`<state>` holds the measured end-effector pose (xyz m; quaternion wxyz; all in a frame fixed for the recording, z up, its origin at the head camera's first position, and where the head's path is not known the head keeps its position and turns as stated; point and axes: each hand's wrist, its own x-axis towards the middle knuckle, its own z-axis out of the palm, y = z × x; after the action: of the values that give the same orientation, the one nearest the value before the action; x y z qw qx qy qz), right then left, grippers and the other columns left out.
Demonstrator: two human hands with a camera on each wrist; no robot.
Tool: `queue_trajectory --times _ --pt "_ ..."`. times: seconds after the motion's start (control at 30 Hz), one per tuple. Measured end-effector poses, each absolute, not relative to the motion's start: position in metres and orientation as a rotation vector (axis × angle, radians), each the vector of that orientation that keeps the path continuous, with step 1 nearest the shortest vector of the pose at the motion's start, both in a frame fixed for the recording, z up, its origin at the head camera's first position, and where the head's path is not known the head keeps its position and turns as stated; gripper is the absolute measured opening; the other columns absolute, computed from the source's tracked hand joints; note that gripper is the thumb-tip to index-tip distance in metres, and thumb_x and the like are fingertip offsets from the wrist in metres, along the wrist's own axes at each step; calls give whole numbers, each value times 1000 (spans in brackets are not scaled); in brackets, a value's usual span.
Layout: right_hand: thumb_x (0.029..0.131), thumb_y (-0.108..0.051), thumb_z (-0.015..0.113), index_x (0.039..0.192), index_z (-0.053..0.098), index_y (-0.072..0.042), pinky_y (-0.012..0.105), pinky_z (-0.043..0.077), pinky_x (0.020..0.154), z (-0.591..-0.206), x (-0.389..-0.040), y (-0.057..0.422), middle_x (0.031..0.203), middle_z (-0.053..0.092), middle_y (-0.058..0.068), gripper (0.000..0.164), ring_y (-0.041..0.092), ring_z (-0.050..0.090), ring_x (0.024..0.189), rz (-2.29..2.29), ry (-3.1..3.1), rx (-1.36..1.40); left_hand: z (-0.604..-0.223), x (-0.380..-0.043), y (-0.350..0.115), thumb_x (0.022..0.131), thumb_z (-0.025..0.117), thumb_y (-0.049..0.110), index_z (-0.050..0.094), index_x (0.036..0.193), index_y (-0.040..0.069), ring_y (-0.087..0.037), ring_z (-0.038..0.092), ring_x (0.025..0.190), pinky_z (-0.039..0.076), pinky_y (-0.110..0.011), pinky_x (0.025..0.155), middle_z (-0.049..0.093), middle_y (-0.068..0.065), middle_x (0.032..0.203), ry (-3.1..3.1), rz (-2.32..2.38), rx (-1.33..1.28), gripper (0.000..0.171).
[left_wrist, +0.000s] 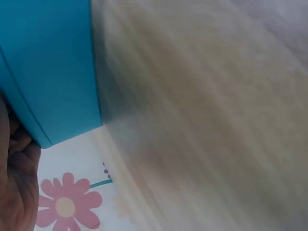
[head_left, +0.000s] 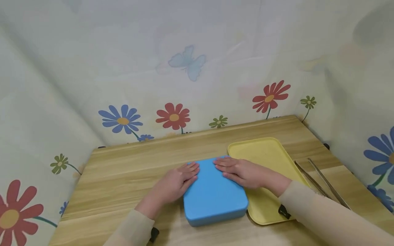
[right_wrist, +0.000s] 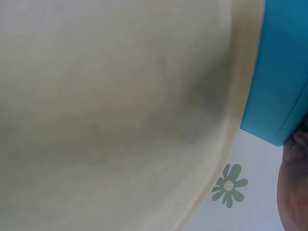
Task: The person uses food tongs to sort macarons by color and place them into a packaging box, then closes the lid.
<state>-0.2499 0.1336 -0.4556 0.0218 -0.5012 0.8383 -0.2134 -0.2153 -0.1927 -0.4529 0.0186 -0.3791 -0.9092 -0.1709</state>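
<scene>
A blue box point(head_left: 213, 196) with rounded corners, its flat top facing up, sits near the front middle of the table. My left hand point(head_left: 173, 182) rests on the box's far left edge, fingers extended. On the far right edge lies my right hand point(head_left: 246, 172), also with fingers laid out over the top. In the left wrist view the box's side point(left_wrist: 57, 72) stands on the wood, with part of the left hand point(left_wrist: 19, 178) beside it. The right wrist view has the box point(right_wrist: 284, 67) at the tray's rim and the right hand point(right_wrist: 294, 183) at its top edge.
A yellow tray point(head_left: 261, 153) lies right of the box, under my right forearm. Metal tongs point(head_left: 326, 182) with two long arms lie beyond it, partly covered by my sleeve. The wooden table point(head_left: 129, 174) backs onto a flower-printed cloth point(head_left: 215, 92).
</scene>
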Motion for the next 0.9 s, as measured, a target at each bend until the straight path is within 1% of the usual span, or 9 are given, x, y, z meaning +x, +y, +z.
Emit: queue_trajectory --times 0.13,0.23,0.33,0.4,0.53,0.6,0.77,0.9 --pt "115 -32 48 160 46 -6 50 30 122 -448 -264 123 166 41 8 52 29 33 155 -495 2609 -1530 -451 -225 -197 111 58 30 57 152 5 -27 41 150 34 -47 120 53 -9 156 -2843 -457 -1161 48" --pt "114 -30 51 160 47 -6 49 29 123 -438 -262 123 165 41 8 52 29 33 155 -468 2612 -1545 -445 -226 -195 110 60 31 57 153 8 -25 39 151 35 -45 119 53 -6 157 -2804 -399 -1179 48" --pt "113 -27 53 158 49 -4 51 30 121 -433 -242 130 164 43 9 51 30 35 154 -540 2594 -1612 -437 -211 -190 110 61 30 59 152 8 -22 39 152 36 -44 118 53 -4 157 -2733 -437 -1261 47" --pt "113 -25 54 157 51 -3 51 34 119 -435 -225 137 163 45 10 49 30 38 152 -570 2573 -1705 -434 -195 -187 110 60 30 61 150 8 -21 41 150 38 -44 117 54 -3 156 -2685 -475 -1333 45" --pt "113 -20 54 154 53 1 52 42 113 -448 -195 147 160 48 13 46 33 44 148 -532 2540 -1925 -438 -166 -181 114 52 30 63 148 8 -19 44 148 40 -41 115 55 -4 154 -2653 -527 -1477 43" --pt "114 -20 53 155 51 1 51 43 113 -454 -185 148 161 48 13 46 33 45 147 -531 2527 -1955 -443 -156 -178 115 50 30 63 148 9 -17 46 146 39 -39 116 55 -4 154 -2653 -524 -1525 42" --pt "115 -21 50 159 48 -6 47 37 117 -464 -168 148 162 46 7 47 28 42 150 -702 2504 -1810 -457 -138 -176 114 52 27 64 147 10 -16 49 143 37 -36 117 57 -4 152 -2605 -489 -1566 39" --pt "114 -17 53 157 51 -6 45 32 120 -466 -160 148 161 48 9 45 29 42 149 -808 2485 -1824 -459 -127 -176 112 58 24 65 146 9 -17 49 144 35 -39 119 57 -5 152 -2579 -493 -1545 38"
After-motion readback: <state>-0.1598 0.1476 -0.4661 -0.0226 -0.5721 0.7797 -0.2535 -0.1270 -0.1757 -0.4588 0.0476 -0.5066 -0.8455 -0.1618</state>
